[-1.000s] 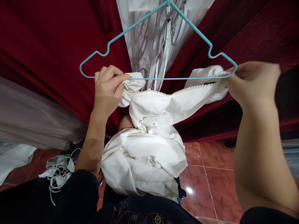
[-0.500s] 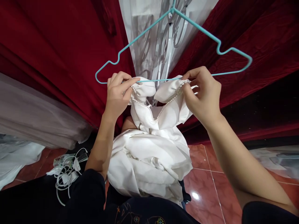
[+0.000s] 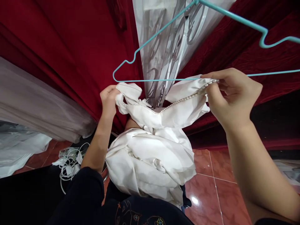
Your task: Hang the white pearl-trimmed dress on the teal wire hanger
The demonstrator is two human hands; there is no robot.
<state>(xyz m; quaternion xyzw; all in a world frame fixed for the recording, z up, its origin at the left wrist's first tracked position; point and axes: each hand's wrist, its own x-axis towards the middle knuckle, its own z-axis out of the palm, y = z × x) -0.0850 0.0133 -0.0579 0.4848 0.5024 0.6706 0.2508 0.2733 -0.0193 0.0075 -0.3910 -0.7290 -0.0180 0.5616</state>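
A white dress (image 3: 150, 156) lies bunched on my lap, its bodice raised and a line of pearls (image 3: 180, 100) along the neckline. My left hand (image 3: 109, 98) is closed on the left side of the bodice, below the hanger's bar. With thumb and fingers, my right hand (image 3: 234, 97) pinches the pearl-edged right side of the bodice against the bar of a light blue hanger (image 3: 145, 80). The hanger tilts up toward the right, and its hook and right end run out of view. My right fingers partly hide the bar.
Dark red curtains (image 3: 70, 47) hang ahead on both sides of a white ornamental metal frame (image 3: 182, 37). White cables and plugs (image 3: 70, 168) lie at lower left. Sheer pale fabric (image 3: 42, 103) hangs at left. The floor has red tiles (image 3: 206, 184).
My left hand has come off the hanger bar and moved down and left with the bodice edge. My right hand and the hanger have shifted right, spreading the neckline wider.
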